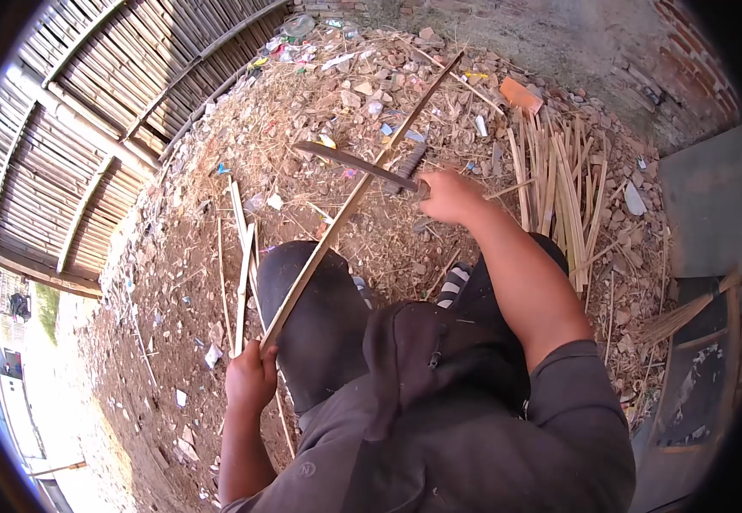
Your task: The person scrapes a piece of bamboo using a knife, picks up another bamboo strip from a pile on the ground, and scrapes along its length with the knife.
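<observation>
My left hand [251, 378] is closed around the lower end of a long split bamboo strip [333, 229]. From my left knee the strip slants up and away to the right, its far end dark and tapered. In my right hand [451, 197] is the handle of a machete [345, 159], its dark blade pointing left. The blade crosses the strip a little beyond its middle; whether the two touch I cannot tell. The handle is mostly hidden in my fist.
A heap of split bamboo strips [563, 184] lies at the right, near an orange tile piece [521, 95]. A few more strips [244, 278] lie left of my knee. Rubble and litter cover the ground. A bamboo fence [89, 111] and a wall [550, 51] bound the area.
</observation>
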Tool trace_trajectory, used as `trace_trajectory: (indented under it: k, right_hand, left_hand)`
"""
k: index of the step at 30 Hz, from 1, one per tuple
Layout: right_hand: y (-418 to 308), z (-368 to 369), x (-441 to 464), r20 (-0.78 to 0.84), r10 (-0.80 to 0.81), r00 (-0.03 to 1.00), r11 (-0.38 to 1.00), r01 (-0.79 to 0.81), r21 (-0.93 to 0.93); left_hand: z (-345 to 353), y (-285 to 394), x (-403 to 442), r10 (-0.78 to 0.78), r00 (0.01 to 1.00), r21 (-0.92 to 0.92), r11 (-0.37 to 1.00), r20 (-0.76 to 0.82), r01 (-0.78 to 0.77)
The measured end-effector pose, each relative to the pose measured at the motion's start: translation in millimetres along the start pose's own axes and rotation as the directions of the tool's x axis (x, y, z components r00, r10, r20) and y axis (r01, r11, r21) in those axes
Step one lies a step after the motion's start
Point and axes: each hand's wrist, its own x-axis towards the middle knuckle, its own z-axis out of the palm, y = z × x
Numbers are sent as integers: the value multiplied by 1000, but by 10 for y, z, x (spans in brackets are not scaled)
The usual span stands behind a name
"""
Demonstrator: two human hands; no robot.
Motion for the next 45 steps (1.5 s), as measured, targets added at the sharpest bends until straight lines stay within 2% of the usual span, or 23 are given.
trace_trajectory:
  k: [1,4,7,10,11,14,17,21,24,27,29,30,31,32,34,35,38,42,45]
  right_hand:
    - [5,91,24,-43,-40,998,999,41,29]
    - [-232,19,-153,37,-190,981,979,193,-65]
    - [-436,158,-247,151,-376,914,892,401,-210]
    - [-333,163,-159,125,-374,919,902,391,-185]
    - [-111,164,2,26,-169,985,985,170,-18]
    - [289,98,311,15,-34,999,997,35,-66]
    - [69,66,56,-56,51,997,994,-46,101]
    - [-211,26,-110,-51,-77,996,993,81,83]
    - [-504,31,-264,118,-261,958,937,281,-208]
    - [-578,142,-271,151,-417,896,855,443,-271]
    - [-188,124,-16,28,-180,983,980,181,-87]
    - [31,104,77,46,-63,997,998,64,-12]
    - [95,-12,184,47,46,998,997,-48,57]
    - [98,-10,236,0,36,999,999,-36,27]
    - [4,10,110,-75,27,997,999,-29,-31]
    - [-32,-32,48,-73,30,997,999,-29,19]
    - [65,50,23,-207,-35,978,999,38,10]
    - [1,-12,-9,-147,10,989,1000,-6,27]
    - [-119,-19,-58,-168,5,986,998,6,66]
  left_hand:
    - [16,10,10,3,1000,-8,1000,0,-3]
    - [40,28,-16,16,1000,-22,1000,4,-15]
    - [32,68,18,36,999,-18,999,-25,-37]
    - [60,-39,0,58,997,-24,998,-48,-59]
    - [75,-133,-67,75,996,-46,996,-51,-77]
    - [-30,-114,-13,68,997,-48,996,-43,-70]
    - [-69,-87,-62,17,1000,-30,999,14,-17]
    - [18,-51,-70,57,998,-142,988,-1,-57]
    - [26,0,-17,51,999,-136,989,-5,-51]
    - [42,-65,-16,61,998,-99,993,-10,-62]
    - [15,-177,-107,46,999,-81,996,16,-45]
    - [9,-226,-151,75,997,-104,991,-35,-79]
    - [-43,-216,-107,68,998,-68,995,-10,-68]
    - [-94,-203,-96,52,998,-33,998,19,-51]
    - [-29,-245,-142,30,999,-83,996,20,-28]
    - [0,-250,-105,32,999,-106,994,26,-29]
    - [26,-237,-109,46,999,-158,987,24,-42]
    - [14,-199,-115,43,999,-142,989,10,-41]
    - [44,-163,-123,15,1000,-125,992,-6,-16]
